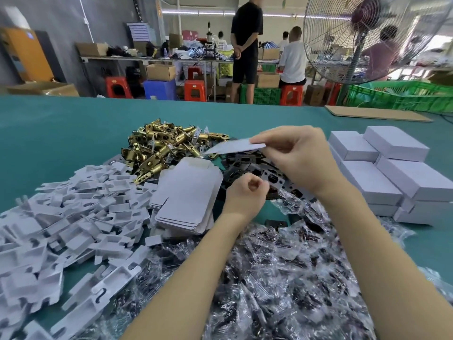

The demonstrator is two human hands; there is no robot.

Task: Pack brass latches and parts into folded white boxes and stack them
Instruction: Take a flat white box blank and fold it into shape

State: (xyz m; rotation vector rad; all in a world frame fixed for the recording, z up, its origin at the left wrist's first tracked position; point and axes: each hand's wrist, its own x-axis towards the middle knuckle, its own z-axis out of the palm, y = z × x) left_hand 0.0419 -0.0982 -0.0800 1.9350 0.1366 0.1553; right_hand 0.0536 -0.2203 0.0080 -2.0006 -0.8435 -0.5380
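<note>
Several packed boxes [389,168] stacked beside my right hand [299,155], its grip pinching a flat box [235,147]; left hand [247,190] curled, empty; latches [159,146] remain.

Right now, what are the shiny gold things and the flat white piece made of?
The pile of shiny gold latches looks like polished brass-coloured metal, given its mirror glints. The flat white box blank pinched in the right hand seems thin matte cardboard: no shine, crisp edges.
</note>
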